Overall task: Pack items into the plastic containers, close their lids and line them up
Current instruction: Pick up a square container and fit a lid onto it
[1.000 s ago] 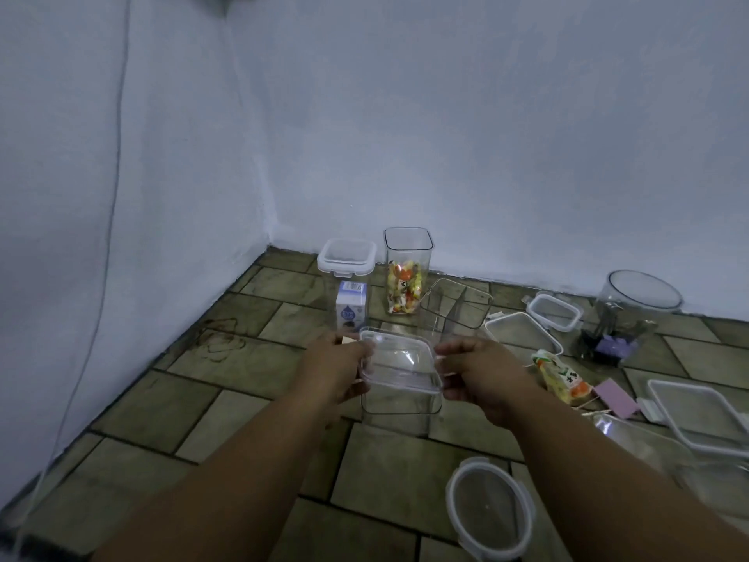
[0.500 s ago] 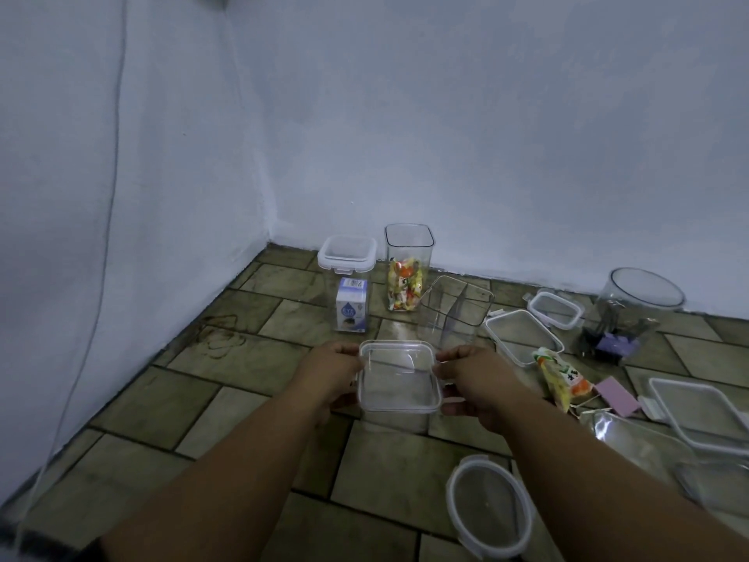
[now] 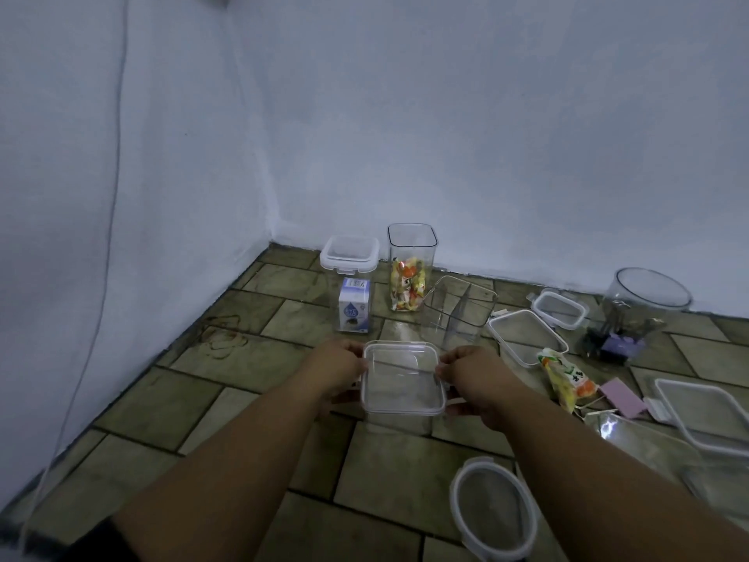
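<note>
A clear square container (image 3: pixel 399 423) stands on the tiled floor in front of me with a clear lid (image 3: pixel 401 379) lying flat on its top. My left hand (image 3: pixel 338 367) grips the lid's left edge and my right hand (image 3: pixel 474 377) grips its right edge. Behind it stand a closed white-lidded container (image 3: pixel 349 255), a small milk carton (image 3: pixel 354 306), a tall open container holding sweets (image 3: pixel 411 269) and an empty clear container (image 3: pixel 460 310) that leans.
To the right lie loose lids (image 3: pixel 527 336) (image 3: pixel 559 308), a snack packet (image 3: pixel 565 377), a pink card (image 3: pixel 622 399), a round tub (image 3: pixel 636 310) and a large rectangular lid (image 3: pixel 705 415). A round lid (image 3: pixel 492 511) lies near my right forearm. Walls close the left and back.
The lid was tilted above the container; it now lies level on the rim, with both hands lowered alongside it.
</note>
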